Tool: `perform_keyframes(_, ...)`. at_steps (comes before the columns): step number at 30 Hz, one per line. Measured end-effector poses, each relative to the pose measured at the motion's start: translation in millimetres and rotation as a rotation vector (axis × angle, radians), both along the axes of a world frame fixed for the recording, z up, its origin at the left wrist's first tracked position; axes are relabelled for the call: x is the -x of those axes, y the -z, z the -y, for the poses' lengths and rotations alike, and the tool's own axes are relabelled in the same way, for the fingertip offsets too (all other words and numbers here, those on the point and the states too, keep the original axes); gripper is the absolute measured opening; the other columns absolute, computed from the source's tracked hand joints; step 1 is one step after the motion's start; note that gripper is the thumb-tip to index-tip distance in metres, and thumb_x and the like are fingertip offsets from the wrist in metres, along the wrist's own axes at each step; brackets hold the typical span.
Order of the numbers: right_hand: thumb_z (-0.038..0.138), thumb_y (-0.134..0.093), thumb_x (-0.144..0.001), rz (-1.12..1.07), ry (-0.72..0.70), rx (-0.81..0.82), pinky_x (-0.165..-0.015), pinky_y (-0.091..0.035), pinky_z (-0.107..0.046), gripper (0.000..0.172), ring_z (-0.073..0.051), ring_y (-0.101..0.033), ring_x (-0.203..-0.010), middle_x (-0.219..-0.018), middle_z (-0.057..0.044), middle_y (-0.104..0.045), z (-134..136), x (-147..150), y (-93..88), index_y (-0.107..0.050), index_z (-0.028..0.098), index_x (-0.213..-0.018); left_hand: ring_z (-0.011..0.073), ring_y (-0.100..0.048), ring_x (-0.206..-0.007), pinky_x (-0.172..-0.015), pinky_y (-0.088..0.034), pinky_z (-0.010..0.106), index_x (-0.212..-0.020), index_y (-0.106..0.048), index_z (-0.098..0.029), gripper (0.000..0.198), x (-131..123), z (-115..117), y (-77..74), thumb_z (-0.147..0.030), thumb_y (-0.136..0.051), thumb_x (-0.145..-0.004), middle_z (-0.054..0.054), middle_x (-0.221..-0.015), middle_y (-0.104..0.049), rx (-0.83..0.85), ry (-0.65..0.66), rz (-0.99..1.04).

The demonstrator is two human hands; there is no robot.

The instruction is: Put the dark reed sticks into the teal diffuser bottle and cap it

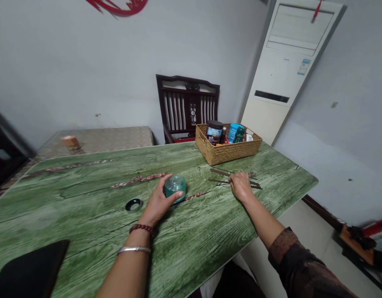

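My left hand (pixel 159 199) is wrapped round a squat, see-through teal glass bottle (pixel 176 187) that stands upright on the green wood-patterned table (pixel 191 244). Just left of that hand lies a black ring-shaped cap (pixel 134 205) with a hole in its middle. Over to the right, several thin dark sticks (pixel 220 181) are spread loosely on the table. My right hand (pixel 240 185) reaches down on them, fingers curled together around part of the sticks. Its fingertips are partly hidden, so how many sticks it grips cannot be seen.
A woven basket (pixel 231 156) with jars and bottles stands at the table's back right. Behind it is a dark wooden chair (pixel 191 103). A black flat object (pixel 29 269) lies at the near left. An orange box (pixel 70 142) sits on a second table (pixel 116 136).
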State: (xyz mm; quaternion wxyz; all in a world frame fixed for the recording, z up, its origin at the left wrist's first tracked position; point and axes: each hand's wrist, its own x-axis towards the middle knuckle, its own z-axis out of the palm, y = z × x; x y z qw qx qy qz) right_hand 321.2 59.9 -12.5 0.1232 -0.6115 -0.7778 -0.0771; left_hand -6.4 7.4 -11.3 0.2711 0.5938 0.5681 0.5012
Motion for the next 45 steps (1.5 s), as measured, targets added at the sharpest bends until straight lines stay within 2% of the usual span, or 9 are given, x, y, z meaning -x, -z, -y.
perform_keyframes(4,0.013,-0.047,-0.094,0.073,-0.051,-0.024,-0.088,-0.031,-0.039,0.028,-0.027,-0.053,-0.102,-0.099,-0.012,-0.068,3.6,5.9,-7.4,-0.073,0.019,-0.101,0.0339,-0.060,-0.122,-0.108,-0.043,0.051,-0.134,-0.051,-0.020,0.079,0.8,-1.4,4.6,-0.050,-0.077,-0.066,0.015,-0.135,-0.060,-0.016,0.013,-0.018)
perform_keyframes(7,0.015,-0.050,-0.093,-0.012,-0.125,-0.155,-0.089,-0.032,-0.039,0.024,-0.026,-0.053,-0.097,-0.094,-0.011,-0.067,9.1,16.8,-28.2,-0.073,0.019,-0.100,0.0328,-0.060,-0.122,-0.107,-0.044,0.048,-0.135,-0.050,-0.019,0.078,-0.5,-0.7,6.1,-0.050,-0.076,-0.068,0.014,-0.135,-0.060,-0.019,0.047,-0.063)
perform_keyframes(11,0.020,-0.057,-0.090,-0.491,-0.347,-0.385,-0.090,-0.038,-0.037,0.014,-0.022,-0.055,-0.091,-0.090,-0.006,-0.067,21.4,46.9,-78.0,-0.069,0.020,-0.096,0.0317,-0.061,-0.119,-0.106,-0.045,0.048,-0.135,-0.050,-0.019,0.076,-5.0,2.6,4.4,-0.048,-0.076,-0.069,0.013,-0.130,-0.063,-0.008,0.148,-0.074)
perform_keyframes(14,0.025,-0.060,-0.089,-0.969,-0.523,-0.405,-0.086,-0.044,-0.033,0.010,-0.019,-0.059,-0.089,-0.092,-0.003,-0.066,30.4,77.5,-114.9,-0.066,0.021,-0.095,0.0320,-0.060,-0.120,-0.107,-0.044,0.048,-0.134,-0.050,-0.019,0.076,-7.9,5.0,2.3,-0.046,-0.077,-0.068,0.013,-0.131,-0.063,0.007,0.179,-0.069)
perform_keyframes(19,0.029,-0.065,-0.086,-1.321,-0.703,-0.292,-0.087,-0.048,-0.031,0.011,-0.016,-0.061,-0.088,-0.091,-0.001,-0.067,28.0,120.2,-138.6,-0.066,0.021,-0.094,0.0296,-0.061,-0.120,-0.108,-0.044,0.047,-0.133,-0.050,-0.020,0.073,-9.2,7.0,1.0,-0.044,-0.077,-0.070,0.012,-0.131,-0.063,0.002,0.212,-0.042)
perform_keyframes(32,0.032,-0.066,-0.078,-1.197,-0.580,0.064,-0.078,-0.052,-0.031,0.017,-0.017,-0.063,-0.077,-0.083,-0.001,-0.070,1.4,145.5,-82.9,-0.068,0.020,-0.090,0.0314,-0.061,-0.120,-0.106,-0.045,0.049,-0.133,-0.051,-0.019,0.076,-8.5,5.9,1.8,-0.047,-0.078,-0.068,0.012,-0.130,-0.064,-0.024,0.206,-0.045)
perform_keyframes(36,0.027,-0.064,-0.081,-0.973,-0.456,-0.017,-0.081,-0.050,-0.032,0.019,-0.018,-0.065,-0.081,-0.088,-0.002,-0.072,-4.3,99.8,-69.4,-0.071,0.020,-0.097,0.0322,-0.061,-0.120,-0.106,-0.046,0.049,-0.132,-0.052,-0.019,0.076,-9.1,6.0,-1.3,-0.048,-0.078,-0.067,0.012,-0.129,-0.065,-0.014,0.198,-0.053)
perform_keyframes(40,0.021,-0.059,-0.087,-0.538,-0.240,-0.198,-0.088,-0.045,-0.035,0.015,-0.022,-0.062,-0.090,-0.092,-0.006,-0.071,0.5,28.9,-45.4,-0.074,0.020,-0.091,0.0312,-0.063,-0.117,-0.104,-0.047,0.048,-0.133,-0.052,-0.020,0.076,-9.2,5.6,-2.1,-0.049,-0.078,-0.067,0.012,-0.127,-0.066,0.007,0.199,-0.051)
perform_keyframes(45,0.022,-0.056,-0.093,-0.138,0.037,-0.147,-0.091,-0.039,-0.037,0.024,-0.026,-0.057,-0.102,-0.103,-0.011,-0.069,17.0,-22.6,-3.0,-0.074,0.021,-0.107,0.0306,-0.063,-0.117,-0.105,-0.046,0.048,-0.134,-0.049,-0.020,0.077,-8.9,5.7,-2.9,-0.049,-0.077,-0.068,0.012,-0.127,-0.065,0.025,0.210,-0.060)
